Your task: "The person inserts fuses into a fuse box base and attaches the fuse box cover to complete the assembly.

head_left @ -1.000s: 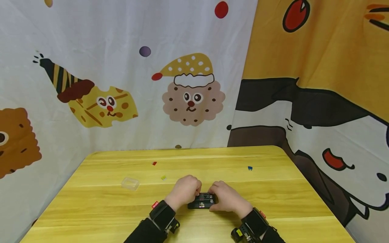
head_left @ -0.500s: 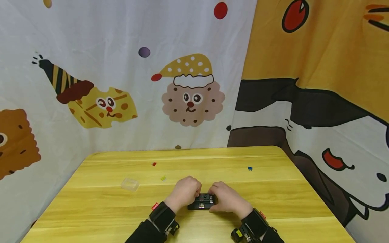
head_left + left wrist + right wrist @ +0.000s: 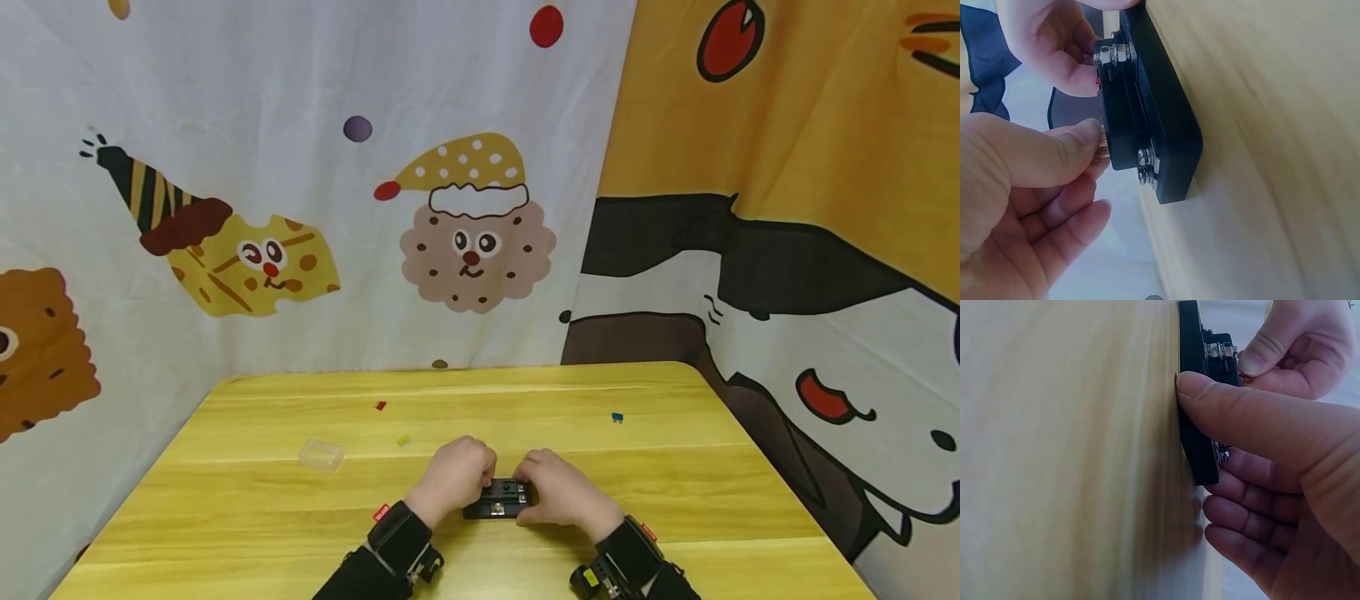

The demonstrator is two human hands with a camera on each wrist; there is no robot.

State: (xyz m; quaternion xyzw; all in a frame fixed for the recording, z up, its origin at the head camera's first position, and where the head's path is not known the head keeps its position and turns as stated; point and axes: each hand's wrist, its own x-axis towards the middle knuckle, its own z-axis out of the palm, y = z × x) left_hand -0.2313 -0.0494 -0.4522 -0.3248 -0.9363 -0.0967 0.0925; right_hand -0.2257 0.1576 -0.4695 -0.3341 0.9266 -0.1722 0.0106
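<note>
A black block-shaped device (image 3: 497,507) with a stepped top, metal screws and nuts lies on the table in front of me. In the left wrist view, my left hand (image 3: 456,472) pinches a small copper-coloured ridged knob (image 3: 1104,144) on its upper face between thumb and index finger. My right hand (image 3: 561,487) grips the right end of the device. In the right wrist view its thumb presses the near side of the black base (image 3: 1202,465), with fingers curled along the far side. A small red bit (image 3: 1097,81) shows beside the knob.
On the wooden table (image 3: 247,533), a clear shallow plastic box (image 3: 321,455) lies to the left. Small red (image 3: 381,406) and yellow-green (image 3: 403,442) pieces lie farther back, and a blue piece (image 3: 617,417) at the back right. A printed curtain (image 3: 300,83) hangs behind.
</note>
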